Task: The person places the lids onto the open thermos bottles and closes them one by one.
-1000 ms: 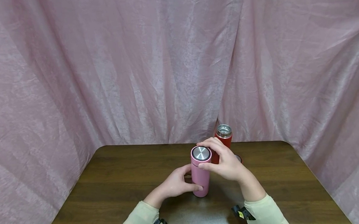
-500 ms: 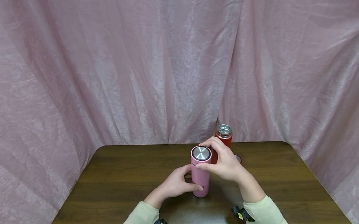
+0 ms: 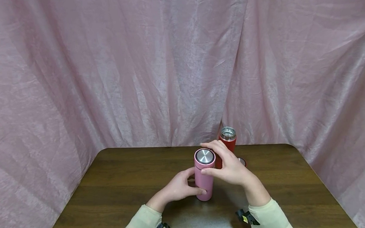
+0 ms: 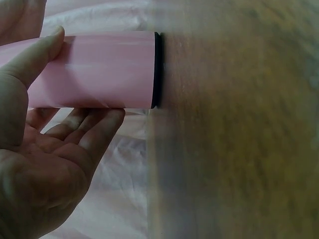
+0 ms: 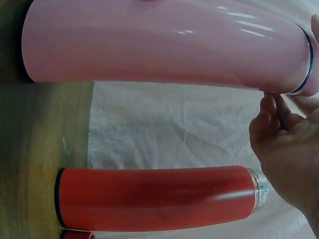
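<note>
A pink thermos bottle (image 3: 204, 181) stands upright on the table, its lid (image 3: 204, 156) on top with a round steel inlay. My left hand (image 3: 180, 186) grips the lower body, thumb in front and fingers behind; in the left wrist view, the bottle's black base (image 4: 158, 69) meets the tabletop. At the top, my right hand (image 3: 231, 166) holds the lid between thumb and fingers, thumb at the near side. The right wrist view shows fingertips (image 5: 269, 99) just under the bottle's side near the dark seam below the lid.
Behind the right hand, a red thermos bottle (image 3: 228, 144) stands uncapped, its steel mouth showing. Beside it lies a small red lid (image 3: 242, 161) with a steel top, partly hidden by the hand. A pink curtain (image 3: 168, 77) hangs past the far edge of the wooden table (image 3: 127, 175).
My right hand's thumb and fingers have shifted slightly around the lid, first one way and then back. The left hand and the pink thermos bottle have stayed in place.
</note>
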`<state>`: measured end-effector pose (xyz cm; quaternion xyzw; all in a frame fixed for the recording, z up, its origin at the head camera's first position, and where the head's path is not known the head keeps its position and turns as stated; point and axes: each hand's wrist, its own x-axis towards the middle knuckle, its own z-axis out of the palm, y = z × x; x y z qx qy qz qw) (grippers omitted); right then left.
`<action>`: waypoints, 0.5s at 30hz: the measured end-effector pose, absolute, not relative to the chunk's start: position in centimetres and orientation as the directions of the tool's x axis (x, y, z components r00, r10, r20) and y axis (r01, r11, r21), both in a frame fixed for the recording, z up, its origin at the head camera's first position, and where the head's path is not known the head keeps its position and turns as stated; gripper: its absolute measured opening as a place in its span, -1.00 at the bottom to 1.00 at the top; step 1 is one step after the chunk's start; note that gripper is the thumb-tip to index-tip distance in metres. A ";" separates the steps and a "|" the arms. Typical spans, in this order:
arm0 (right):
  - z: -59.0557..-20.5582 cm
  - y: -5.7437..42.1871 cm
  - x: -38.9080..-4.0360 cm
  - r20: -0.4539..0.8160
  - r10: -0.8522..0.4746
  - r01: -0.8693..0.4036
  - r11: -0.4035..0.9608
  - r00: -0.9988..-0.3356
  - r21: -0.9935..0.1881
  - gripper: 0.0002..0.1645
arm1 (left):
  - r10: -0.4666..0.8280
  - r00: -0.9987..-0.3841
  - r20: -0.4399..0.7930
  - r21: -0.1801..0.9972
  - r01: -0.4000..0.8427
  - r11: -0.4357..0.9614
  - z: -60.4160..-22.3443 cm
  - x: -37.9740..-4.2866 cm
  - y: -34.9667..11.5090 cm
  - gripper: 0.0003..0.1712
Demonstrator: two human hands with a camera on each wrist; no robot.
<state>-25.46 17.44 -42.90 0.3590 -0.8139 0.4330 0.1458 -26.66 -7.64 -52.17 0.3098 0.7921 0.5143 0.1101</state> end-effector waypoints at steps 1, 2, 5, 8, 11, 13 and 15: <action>-42.9 17.6 -25.5 0.544 -0.478 -0.717 0.345 -0.690 -0.606 -0.10 | 0.605 -0.783 0.141 0.886 0.373 0.277 -52.1 -26.7 -7.7 -0.28; -42.9 17.7 -25.5 0.538 -0.496 -0.720 0.324 -0.682 -0.614 -0.11 | 0.607 -0.783 0.139 0.888 0.369 0.273 -52.1 -26.7 -7.7 -0.28; -42.9 18.2 -25.7 0.516 -0.526 -0.710 0.277 -0.676 -0.648 -0.15 | 0.609 -0.783 0.128 0.894 0.357 0.271 -52.0 -26.7 -7.7 -0.28; -43.0 18.3 -25.8 0.499 -0.530 -0.695 0.274 -0.686 -0.664 -0.17 | 0.609 -0.783 0.123 0.895 0.353 0.273 -52.0 -26.7 -7.8 -0.29; -42.9 18.3 -25.9 0.498 -0.518 -0.691 0.293 -0.696 -0.661 -0.17 | 0.607 -0.785 0.123 0.892 0.356 0.279 -52.0 -26.8 -7.7 -0.28; -42.8 18.3 -25.9 0.501 -0.509 -0.691 0.304 -0.700 -0.656 -0.18 | 0.605 -0.786 0.125 0.890 0.358 0.282 -52.0 -26.8 -7.7 -0.28; -42.7 18.3 -25.9 0.504 -0.502 -0.690 0.310 -0.703 -0.654 -0.20 | 0.604 -0.787 0.127 0.890 0.360 0.282 -51.9 -26.7 -7.7 -0.28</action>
